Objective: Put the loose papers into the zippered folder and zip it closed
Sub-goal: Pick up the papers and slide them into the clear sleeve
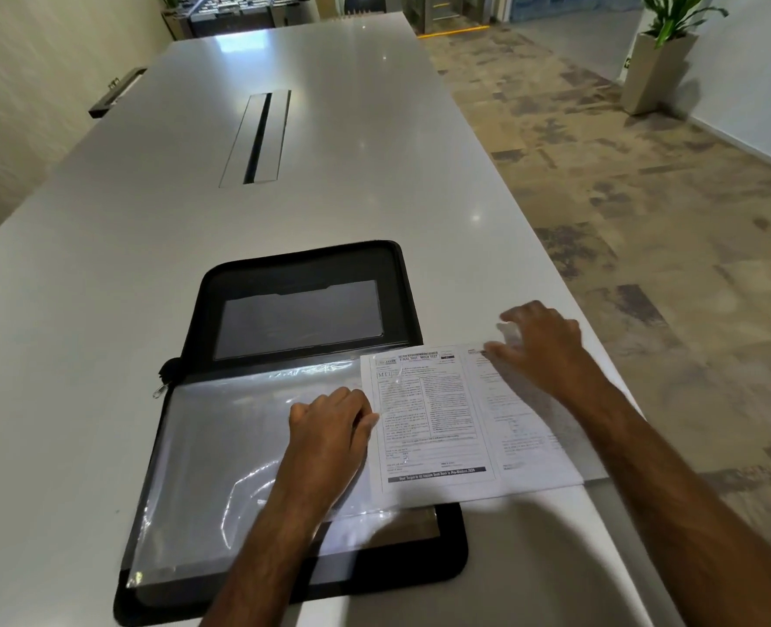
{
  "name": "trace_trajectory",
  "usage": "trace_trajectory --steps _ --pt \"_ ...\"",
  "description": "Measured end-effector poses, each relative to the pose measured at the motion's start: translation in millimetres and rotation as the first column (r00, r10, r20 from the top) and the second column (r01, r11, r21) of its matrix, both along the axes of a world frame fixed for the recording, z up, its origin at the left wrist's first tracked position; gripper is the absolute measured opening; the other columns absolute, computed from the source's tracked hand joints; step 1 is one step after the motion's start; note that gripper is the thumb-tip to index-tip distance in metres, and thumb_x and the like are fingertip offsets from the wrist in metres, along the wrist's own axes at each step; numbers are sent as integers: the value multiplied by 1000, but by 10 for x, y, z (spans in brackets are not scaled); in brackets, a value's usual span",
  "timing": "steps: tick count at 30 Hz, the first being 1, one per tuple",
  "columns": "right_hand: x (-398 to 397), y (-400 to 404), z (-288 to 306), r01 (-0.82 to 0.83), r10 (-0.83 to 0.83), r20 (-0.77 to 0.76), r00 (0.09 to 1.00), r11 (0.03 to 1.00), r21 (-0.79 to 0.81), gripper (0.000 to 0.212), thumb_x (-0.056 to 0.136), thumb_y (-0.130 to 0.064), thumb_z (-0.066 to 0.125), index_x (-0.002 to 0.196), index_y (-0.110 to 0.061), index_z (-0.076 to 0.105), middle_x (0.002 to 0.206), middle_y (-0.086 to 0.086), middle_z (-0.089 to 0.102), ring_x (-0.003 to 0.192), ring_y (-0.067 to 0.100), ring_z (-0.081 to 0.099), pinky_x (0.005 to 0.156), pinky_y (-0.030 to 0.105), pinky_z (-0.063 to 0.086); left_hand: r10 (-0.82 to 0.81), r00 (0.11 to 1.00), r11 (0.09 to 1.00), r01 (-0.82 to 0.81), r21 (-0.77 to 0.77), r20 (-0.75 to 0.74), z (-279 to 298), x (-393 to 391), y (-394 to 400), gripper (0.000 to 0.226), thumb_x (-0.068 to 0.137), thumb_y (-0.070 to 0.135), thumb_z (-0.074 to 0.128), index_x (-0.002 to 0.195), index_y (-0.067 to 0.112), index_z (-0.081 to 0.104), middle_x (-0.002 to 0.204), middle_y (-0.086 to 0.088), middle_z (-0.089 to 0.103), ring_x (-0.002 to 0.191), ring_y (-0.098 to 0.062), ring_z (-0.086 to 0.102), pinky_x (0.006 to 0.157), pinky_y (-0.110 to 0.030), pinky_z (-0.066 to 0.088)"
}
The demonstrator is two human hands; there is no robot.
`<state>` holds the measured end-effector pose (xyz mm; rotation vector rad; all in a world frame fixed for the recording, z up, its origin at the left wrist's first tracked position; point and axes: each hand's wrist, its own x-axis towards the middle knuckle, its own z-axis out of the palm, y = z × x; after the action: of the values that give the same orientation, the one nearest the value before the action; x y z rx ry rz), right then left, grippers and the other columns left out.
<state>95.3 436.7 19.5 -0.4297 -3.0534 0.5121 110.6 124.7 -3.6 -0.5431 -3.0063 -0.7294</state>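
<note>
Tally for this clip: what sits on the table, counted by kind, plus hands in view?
Zippered folder, lying open: 1
Clear plastic sleeve inside it: at least 1
Printed papers, overlapping: at least 2
Left hand, at the sleeve's edge: 1
Right hand, on the papers: 1
Total: at least 6

folder [297, 282]: black, open flat | papers [447, 423]: overlapping its right edge

You have a single wide-angle view from your head, looking forward and steeply down along a long white table [157, 246]. Its near end sits close beneath the lens; the far end and the carpeted floor [623, 183] on your right recede.
</note>
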Motion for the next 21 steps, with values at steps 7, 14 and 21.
trace_trajectory --steps 7,14,21 --pt "502 288 -214 229 -230 -3 973 971 61 76 76 -82 63 105 -12 61 109 14 59 107 36 58 90 48 52 -8 999 1000 9 -24 40 13 13 -31 15 101 44 59 91 34 55 91 22 57 77 -7 57 99 -28 26" --pt "560 206 -283 230 -237 -50 970 967 -113 89 65 -70 85 129 -12 60 124 13 63 116 33 60 93 44 51 20 997 1000 -20 1 80 -25 30 -36 16 101 40 59 91 30 54 91 16 62 78 -6 57 97 -29 28" --pt "540 209 -244 233 -239 5 971 940 -248 71 67 -64 86 114 -21 56 109 -1 71 93 20 66 73 35 52 -15 998 997 20 -70 69 -43 -4 -13 17 103 42 53 92 29 54 96 13 61 80 -9 58 95 -29 29"
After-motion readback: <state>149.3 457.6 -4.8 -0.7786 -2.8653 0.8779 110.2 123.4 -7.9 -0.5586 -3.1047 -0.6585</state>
